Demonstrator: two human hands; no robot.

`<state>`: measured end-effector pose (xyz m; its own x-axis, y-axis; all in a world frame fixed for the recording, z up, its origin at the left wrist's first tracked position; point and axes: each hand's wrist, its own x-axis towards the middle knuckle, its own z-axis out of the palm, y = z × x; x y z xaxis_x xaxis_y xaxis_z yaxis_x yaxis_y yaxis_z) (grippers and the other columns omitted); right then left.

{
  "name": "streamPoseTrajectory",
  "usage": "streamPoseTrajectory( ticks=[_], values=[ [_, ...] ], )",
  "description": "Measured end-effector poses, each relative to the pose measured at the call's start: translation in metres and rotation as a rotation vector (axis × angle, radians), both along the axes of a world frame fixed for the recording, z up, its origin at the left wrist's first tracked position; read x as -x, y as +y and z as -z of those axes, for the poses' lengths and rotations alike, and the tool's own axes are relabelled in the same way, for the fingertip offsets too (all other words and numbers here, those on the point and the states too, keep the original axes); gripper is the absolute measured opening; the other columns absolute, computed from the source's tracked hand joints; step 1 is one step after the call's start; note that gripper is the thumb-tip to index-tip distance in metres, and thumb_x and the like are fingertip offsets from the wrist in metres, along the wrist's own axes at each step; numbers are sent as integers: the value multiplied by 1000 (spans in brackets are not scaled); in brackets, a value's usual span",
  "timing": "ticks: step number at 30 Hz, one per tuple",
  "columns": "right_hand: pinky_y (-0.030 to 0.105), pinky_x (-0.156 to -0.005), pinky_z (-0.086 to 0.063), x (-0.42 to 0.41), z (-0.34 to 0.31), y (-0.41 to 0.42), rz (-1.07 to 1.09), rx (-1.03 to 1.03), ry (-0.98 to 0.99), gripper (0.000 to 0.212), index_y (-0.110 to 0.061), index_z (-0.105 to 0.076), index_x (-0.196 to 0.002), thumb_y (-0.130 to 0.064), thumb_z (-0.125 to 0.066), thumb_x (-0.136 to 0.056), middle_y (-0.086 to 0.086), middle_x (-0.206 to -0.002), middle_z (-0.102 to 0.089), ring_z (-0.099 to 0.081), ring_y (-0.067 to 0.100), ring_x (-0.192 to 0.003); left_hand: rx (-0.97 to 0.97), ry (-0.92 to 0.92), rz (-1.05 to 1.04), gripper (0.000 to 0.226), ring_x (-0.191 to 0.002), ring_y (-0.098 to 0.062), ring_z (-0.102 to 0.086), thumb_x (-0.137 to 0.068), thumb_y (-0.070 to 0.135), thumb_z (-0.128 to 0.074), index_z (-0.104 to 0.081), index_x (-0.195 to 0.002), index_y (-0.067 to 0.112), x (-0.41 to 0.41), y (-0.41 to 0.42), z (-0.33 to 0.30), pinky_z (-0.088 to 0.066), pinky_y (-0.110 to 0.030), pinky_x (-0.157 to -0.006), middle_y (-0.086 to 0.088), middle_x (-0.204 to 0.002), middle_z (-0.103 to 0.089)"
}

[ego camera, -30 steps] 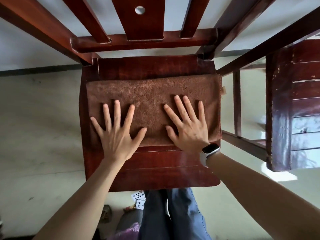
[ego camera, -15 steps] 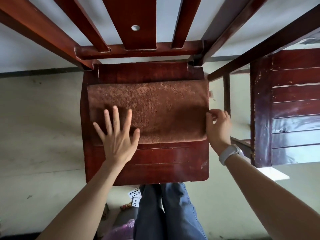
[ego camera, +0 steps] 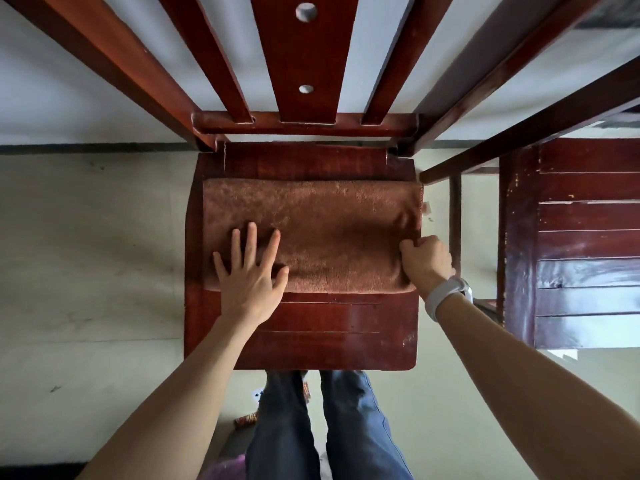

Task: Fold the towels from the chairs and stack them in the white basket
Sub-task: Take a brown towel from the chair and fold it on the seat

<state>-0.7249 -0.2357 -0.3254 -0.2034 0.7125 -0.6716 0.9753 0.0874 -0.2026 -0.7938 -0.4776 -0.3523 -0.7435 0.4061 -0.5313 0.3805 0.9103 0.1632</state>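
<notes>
A brown towel [ego camera: 325, 230], folded into a flat rectangle, lies across the seat of a dark red wooden chair [ego camera: 311, 327]. My left hand [ego camera: 251, 271] rests flat on the towel's left part, fingers spread, holding nothing. My right hand [ego camera: 426, 259] is closed on the towel's right edge near its front corner, and the cloth wrinkles just above the fingers. A white band sits on my right wrist. The white basket is not in view.
A second dark red chair [ego camera: 575, 244] stands close on the right, its rails crossing the upper right. The first chair's back slats [ego camera: 304, 64] rise at the top. Pale floor [ego camera: 86, 254] lies to the left. My legs in jeans [ego camera: 325, 427] stand before the seat.
My right hand left the towel's top, went to its right edge and closed on the cloth there. My left hand stayed flat on the left part.
</notes>
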Motion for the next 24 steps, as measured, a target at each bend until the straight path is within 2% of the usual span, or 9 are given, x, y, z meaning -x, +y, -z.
streamPoseTrajectory(
  ticks=[3, 5, 7, 10, 12, 15, 20, 21, 24],
  values=[
    [42, -78, -48, 0, -10, -4, 79, -6, 133, 24, 11, -61, -91, -9, -50, -83, 30, -95, -64, -59, 44, -90, -51, -15, 3, 63, -144, -31, 3, -91, 43, -45, -16, -145, 31, 4, -3, -3, -7, -61, -110, -8, -157, 0],
    [44, -81, -49, 0, -13, -4, 154, 25, 180, 24, 10, -63, -97, -8, -53, -84, 28, -101, -66, -62, 38, -90, -90, -27, 5, 62, -144, -31, 0, -90, 40, -49, -22, -145, 28, 7, -7, -6, -8, -60, -110, -9, -157, -4],
    [38, -73, -49, 3, -15, -5, 170, 54, 144, 23, 6, -65, -99, -9, -56, -84, 21, -97, -68, -61, 32, -84, -99, -61, 16, 61, -145, -27, 3, -91, 38, -47, -22, -145, 27, 10, -12, -9, -7, -57, -112, -7, -157, -2],
    [30, -66, -40, 8, -14, -8, 174, 61, 75, 22, 8, -64, -98, -8, -55, -84, 15, -82, -60, -54, 27, -75, -112, -96, 25, 59, -145, -23, 6, -93, 37, -43, -19, -146, 26, 14, -17, -10, -7, -54, -113, -4, -157, 2],
    [35, -70, -45, 12, -11, -8, 214, 54, 46, 22, 12, -60, -97, -5, -54, -84, 15, -82, -55, -51, 27, -75, -127, -107, 25, 58, -145, -22, 7, -93, 36, -43, -19, -146, 25, 15, -19, -10, -7, -53, -114, -3, -157, 2],
    [34, -74, -44, 13, -5, -7, 267, 67, 42, 22, 11, -57, -99, -3, -52, -83, 14, -85, -54, -51, 26, -80, -148, -88, 16, 58, -145, -23, 3, -92, 33, -46, -23, -145, 24, 14, -20, -7, -9, -55, -113, -3, -157, -3],
    [27, -58, -41, 4, -2, -7, 139, 23, 109, 15, 6, -61, -82, -7, -53, -80, 11, -68, -56, -54, 27, -68, -142, -85, 12, 60, -145, -25, 3, -91, 33, -48, -23, -145, 24, 12, -17, -8, -9, -55, -113, -5, -157, -3],
    [28, -61, -45, 2, -3, -6, 151, 14, 143, 18, 5, -62, -89, -9, -56, -80, 11, -72, -59, -57, 26, -70, -135, -98, 13, 60, -145, -24, 4, -92, 33, -47, -22, -145, 24, 13, -17, -8, -8, -55, -113, -5, -157, -1],
    [42, -86, -53, -1, -13, -8, 234, 106, 237, 34, -4, -61, -109, -19, -65, -79, 9, -96, -68, -65, 27, -89, -145, -143, -3, 56, -145, -22, 5, -93, 33, -44, -24, -144, 24, 17, -18, -11, -8, -53, -113, -3, -157, -1]
  ],
)
